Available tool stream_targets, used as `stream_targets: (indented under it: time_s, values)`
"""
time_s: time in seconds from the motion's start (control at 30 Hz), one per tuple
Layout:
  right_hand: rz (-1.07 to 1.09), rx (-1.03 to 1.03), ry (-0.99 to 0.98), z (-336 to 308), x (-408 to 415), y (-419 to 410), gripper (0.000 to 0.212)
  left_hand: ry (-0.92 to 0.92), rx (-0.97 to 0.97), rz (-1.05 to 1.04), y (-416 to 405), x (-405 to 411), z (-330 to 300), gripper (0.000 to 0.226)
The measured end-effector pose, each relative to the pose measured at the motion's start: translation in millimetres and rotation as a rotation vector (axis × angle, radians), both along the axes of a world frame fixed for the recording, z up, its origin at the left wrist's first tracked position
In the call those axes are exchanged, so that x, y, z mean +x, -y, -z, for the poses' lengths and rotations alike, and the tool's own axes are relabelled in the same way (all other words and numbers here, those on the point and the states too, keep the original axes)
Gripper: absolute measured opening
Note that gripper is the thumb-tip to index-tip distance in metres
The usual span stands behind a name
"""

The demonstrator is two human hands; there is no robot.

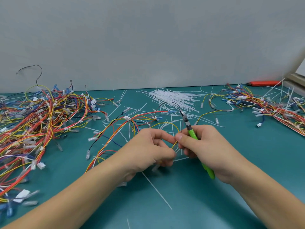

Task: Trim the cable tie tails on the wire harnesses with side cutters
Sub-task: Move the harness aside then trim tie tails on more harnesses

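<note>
One wire harness (118, 128) of red, yellow, orange and blue wires lies spread on the green mat in front of me. My left hand (148, 149) pinches its yellow wire loop (166, 124) near the middle of the mat. My right hand (204, 146) grips the green-handled side cutters (192, 133), whose dark jaws (182, 113) point up and away. Its thumb and forefinger also pinch the same yellow wire just beside my left fingers. White tie tails (180, 158) stick out below and between the two hands.
A large heap of harnesses (38, 123) covers the left of the mat and another pile (270, 104) lies at the far right. A bundle of unused white cable ties (175, 98) lies at the back centre. Cut tails (156, 190) litter the mat. An orange tool (264, 83) rests by the wall.
</note>
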State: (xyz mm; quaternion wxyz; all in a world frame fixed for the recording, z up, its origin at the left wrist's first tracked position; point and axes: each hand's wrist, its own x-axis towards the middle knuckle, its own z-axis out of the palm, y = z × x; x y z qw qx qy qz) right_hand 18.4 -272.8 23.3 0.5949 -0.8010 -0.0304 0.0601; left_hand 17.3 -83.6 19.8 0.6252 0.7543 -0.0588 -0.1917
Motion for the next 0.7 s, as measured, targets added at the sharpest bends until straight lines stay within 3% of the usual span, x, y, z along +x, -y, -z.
stream_targets:
  time_s: [0.4, 0.57, 0.7]
  values:
    - [0.079, 0.163, -0.069, -0.3, 7.4, 5.9, 0.016, -0.110, 0.156, 0.388, -15.6, -0.5, -15.8, 0.027]
    - [0.074, 0.171, -0.094, -3.0, 9.9, 9.5, 0.016, -0.155, 0.143, 0.356, -20.0, 1.5, -18.3, 0.031]
    - [0.021, 0.191, -0.122, -6.2, 8.5, 10.3, 0.015, -0.112, 0.171, 0.332, -18.3, 2.0, -20.0, 0.019]
